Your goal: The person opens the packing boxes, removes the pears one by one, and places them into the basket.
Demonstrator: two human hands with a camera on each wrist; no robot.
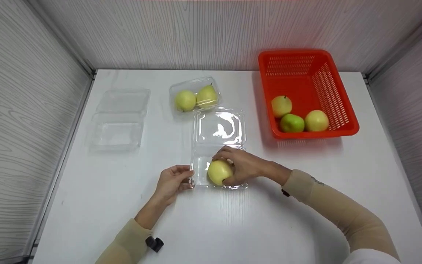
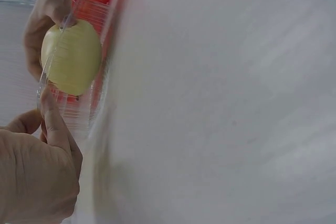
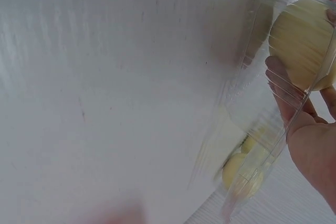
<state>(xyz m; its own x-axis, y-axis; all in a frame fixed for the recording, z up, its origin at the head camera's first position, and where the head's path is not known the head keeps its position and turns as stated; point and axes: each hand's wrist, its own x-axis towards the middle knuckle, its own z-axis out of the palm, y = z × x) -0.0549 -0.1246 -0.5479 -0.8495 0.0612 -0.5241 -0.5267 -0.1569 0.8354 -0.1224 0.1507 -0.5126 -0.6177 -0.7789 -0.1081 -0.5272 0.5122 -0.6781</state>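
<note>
My right hand (image 1: 245, 165) grips a round yellow pear (image 1: 219, 172) inside the base of an open clear plastic clamshell box (image 1: 202, 161). In the right wrist view the fingers curve round the pear (image 3: 302, 43), seen through the box's clear wall. The left hand (image 1: 172, 183) pinches the left rim of that box between thumb and fingers. From the left wrist, this hand (image 2: 44, 161) shows at the rim just beside the pear (image 2: 76, 56). The box's lid (image 1: 218, 128) lies folded back, away from the person.
Behind the lid stands another clear box (image 1: 174, 90) with two yellow pears (image 1: 185, 100) in it. An open clamshell box (image 1: 117, 134) with only its clear walls visible lies at left. On the right, a red basket (image 1: 308, 135) holds a green apple (image 1: 292, 123) and two yellow fruits (image 1: 316, 121).
</note>
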